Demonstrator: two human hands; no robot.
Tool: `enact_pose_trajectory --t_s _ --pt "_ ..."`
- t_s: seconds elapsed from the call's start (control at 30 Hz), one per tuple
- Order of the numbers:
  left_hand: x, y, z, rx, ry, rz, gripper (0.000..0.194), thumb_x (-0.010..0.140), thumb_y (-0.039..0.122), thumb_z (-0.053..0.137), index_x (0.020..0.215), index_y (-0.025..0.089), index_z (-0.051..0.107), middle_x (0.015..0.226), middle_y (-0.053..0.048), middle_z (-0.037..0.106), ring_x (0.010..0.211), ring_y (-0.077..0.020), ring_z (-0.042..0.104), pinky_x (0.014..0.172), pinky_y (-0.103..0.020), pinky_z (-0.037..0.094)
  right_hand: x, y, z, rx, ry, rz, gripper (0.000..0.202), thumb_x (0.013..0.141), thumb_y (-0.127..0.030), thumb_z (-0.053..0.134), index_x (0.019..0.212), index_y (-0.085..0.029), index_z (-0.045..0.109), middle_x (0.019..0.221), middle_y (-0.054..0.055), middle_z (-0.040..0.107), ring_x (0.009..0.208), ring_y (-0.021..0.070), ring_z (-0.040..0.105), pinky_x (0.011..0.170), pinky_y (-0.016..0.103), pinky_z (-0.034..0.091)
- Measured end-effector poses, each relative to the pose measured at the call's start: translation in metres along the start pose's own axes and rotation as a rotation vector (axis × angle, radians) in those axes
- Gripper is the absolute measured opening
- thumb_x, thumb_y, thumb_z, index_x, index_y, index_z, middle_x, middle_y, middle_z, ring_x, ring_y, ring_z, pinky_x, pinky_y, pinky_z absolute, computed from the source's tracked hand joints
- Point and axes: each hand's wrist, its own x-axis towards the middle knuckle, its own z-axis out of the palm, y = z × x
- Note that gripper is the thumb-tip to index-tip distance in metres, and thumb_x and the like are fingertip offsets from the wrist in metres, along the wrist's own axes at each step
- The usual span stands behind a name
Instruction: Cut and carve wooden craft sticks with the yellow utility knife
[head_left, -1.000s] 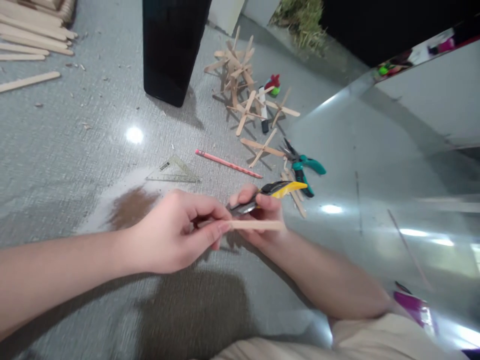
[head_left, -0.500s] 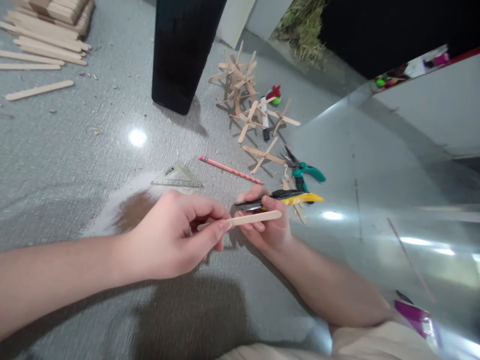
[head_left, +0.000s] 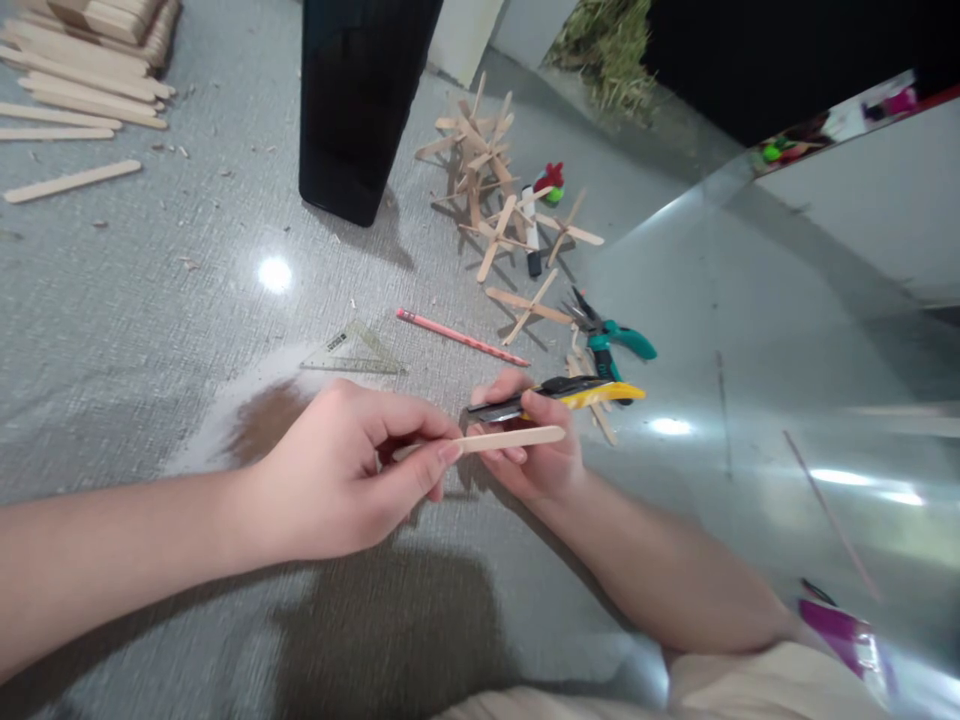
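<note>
My left hand pinches a wooden craft stick between thumb and fingers; the stick's rounded free end points right. Closed around a yellow and black utility knife, my right hand sits just beyond the stick. The knife's blade end points left, close to my left fingertips; whether it touches the stick I cannot tell. Behind the hands lie a pink pencil and a clear set square. Teal-handled pliers rest near the knife's handle, beside some stick pieces.
Crossed craft sticks are heaped at the back, around a white marker and a small red and green object. A dark upright device stands left of them. Loose sticks are piled far left. A brown patch marks the surface.
Both hands keep almost the same pose and grips. The stick's free end has dipped slightly. The whole view has shifted a little.
</note>
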Motion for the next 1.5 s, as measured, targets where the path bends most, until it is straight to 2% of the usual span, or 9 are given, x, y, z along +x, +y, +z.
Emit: enact_pose_trajectory --t_s 0.1,0.2,0.3,0.4,0.6,0.8,1.0,1.3,1.5 --pt "0.002 -0.007 -0.003 0.232 0.05 0.251 0.015 0.094 0.016 0.059 0.093 0.017 0.074 0.068 0.002 0.073 0.052 -0.0068 0.063 0.053 -0.016 0.047 0.001 -0.004 0.0 -0.031 0.025 -0.05 0.02 0.076 -0.04 0.078 0.077 -0.023 0.069 0.064 -0.006 0.064 0.032 0.0018 0.03 0.038 0.021 0.045" --pt "0.003 -0.014 -0.008 0.39 0.061 0.427 0.014 0.095 0.015 0.061 0.098 0.016 0.075 0.085 -0.004 0.079 0.07 -0.0112 0.072 0.066 -0.02 0.054 0.002 -0.008 0.001 -0.11 0.055 -0.234 0.011 0.078 -0.034 0.075 0.08 -0.024 0.071 0.061 -0.006 0.061 0.037 0.0049 0.038 0.044 0.024 0.047" --pt "0.003 -0.019 -0.01 0.396 0.039 0.431 0.014 0.095 0.013 0.061 0.099 0.014 0.074 0.094 -0.007 0.08 0.08 -0.0135 0.076 0.075 -0.021 0.058 0.0 -0.01 0.004 -0.181 0.059 -0.432 0.009 0.08 -0.03 0.073 0.088 -0.026 0.072 0.064 -0.005 0.061 0.041 0.0073 0.044 0.047 0.025 0.05" --pt "0.004 -0.022 -0.011 0.374 0.059 0.426 0.011 0.093 0.015 0.066 0.099 0.016 0.074 0.093 -0.005 0.081 0.08 -0.0132 0.077 0.076 -0.02 0.059 -0.007 -0.01 0.004 -0.272 0.032 -0.516 0.014 0.082 -0.034 0.074 0.095 -0.03 0.071 0.073 -0.002 0.065 0.043 0.0094 0.048 0.048 0.029 0.052" --pt "0.003 -0.02 -0.009 0.378 0.052 0.394 0.009 0.091 0.014 0.069 0.098 0.016 0.074 0.091 -0.003 0.08 0.079 -0.0109 0.076 0.076 -0.016 0.058 -0.022 -0.014 0.001 -0.412 -0.116 -0.513 0.018 0.091 -0.03 0.065 0.109 -0.031 0.067 0.083 0.001 0.064 0.058 0.0142 0.06 0.057 0.034 0.055" --pt "0.006 -0.019 -0.014 0.424 -0.016 0.283 0.013 0.095 0.018 0.062 0.1 0.019 0.074 0.091 -0.001 0.079 0.08 -0.0111 0.073 0.075 -0.019 0.056 -0.029 -0.024 0.006 -0.536 -0.142 -0.441 0.022 0.089 -0.025 0.067 0.111 -0.03 0.064 0.091 0.003 0.067 0.067 0.0159 0.066 0.062 0.032 0.057" --pt "0.018 -0.035 -0.02 0.701 -0.039 0.331 0.021 0.095 0.017 0.057 0.09 0.019 0.077 0.084 -0.005 0.076 0.079 -0.0189 0.067 0.075 -0.032 0.052 -0.02 -0.023 0.002 -0.791 -0.189 -0.564 0.025 0.08 -0.012 0.066 0.102 -0.024 0.067 0.088 0.006 0.071 0.077 0.0187 0.071 0.063 0.03 0.059" --pt "0.019 -0.038 -0.02 0.742 -0.041 0.311 0.025 0.093 0.013 0.053 0.091 0.018 0.078 0.096 -0.007 0.073 0.087 -0.0196 0.063 0.084 -0.035 0.051 -0.011 -0.015 0.001 -1.063 -0.291 -0.675 0.033 0.079 -0.014 0.067 0.109 -0.029 0.066 0.087 0.005 0.074 0.075 0.0206 0.073 0.066 0.034 0.061" --pt "0.019 -0.039 -0.02 0.721 -0.048 0.291 0.025 0.091 0.01 0.054 0.089 0.018 0.078 0.096 -0.007 0.072 0.09 -0.0211 0.062 0.087 -0.037 0.05 -0.009 -0.013 0.0 -1.137 -0.364 -0.729 0.026 0.082 -0.014 0.068 0.105 -0.026 0.07 0.091 0.006 0.076 0.076 0.017 0.074 0.066 0.026 0.061"
